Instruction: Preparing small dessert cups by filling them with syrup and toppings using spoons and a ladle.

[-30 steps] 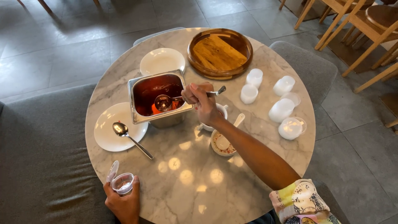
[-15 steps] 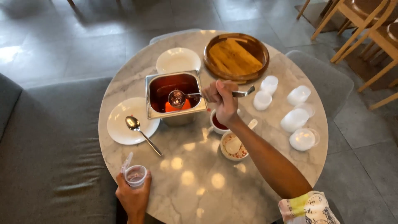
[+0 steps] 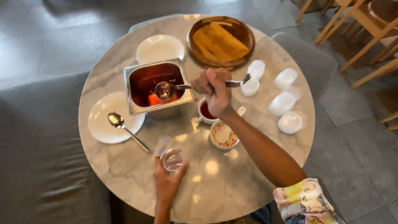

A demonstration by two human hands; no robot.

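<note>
Two hands work over a round marble table (image 3: 124,174) in the head view, the only one. The right hand (image 3: 215,89) has its fingers clamped round the handle of a metal ladle (image 3: 166,90), whose bowl hangs inside a steel pan (image 3: 132,89) holding red liquid. The left hand (image 3: 168,182) sits at the near edge, fingers wrapped round a small clear cup (image 3: 173,160), a loose bit of clear film just beside it.

Since a second ago, the cup has come in from the table's left edge towards the middle, nearer the pan, while the ladle stays in the pan with its grip unchanged. By my reading, the cup is being brought within reach of the ladle.

Near the right wrist stand a white mug (image 3: 205,112) of dark red liquid and a bowl (image 3: 224,135) with a white spoon in it. A white plate (image 3: 99,124) left of the pan carries a metal spoon (image 3: 118,122); a second plate (image 3: 159,49) lies beyond the pan, beside a wooden tray (image 3: 220,41). Several white lidded tubs (image 3: 282,103) cluster to the right.
</note>
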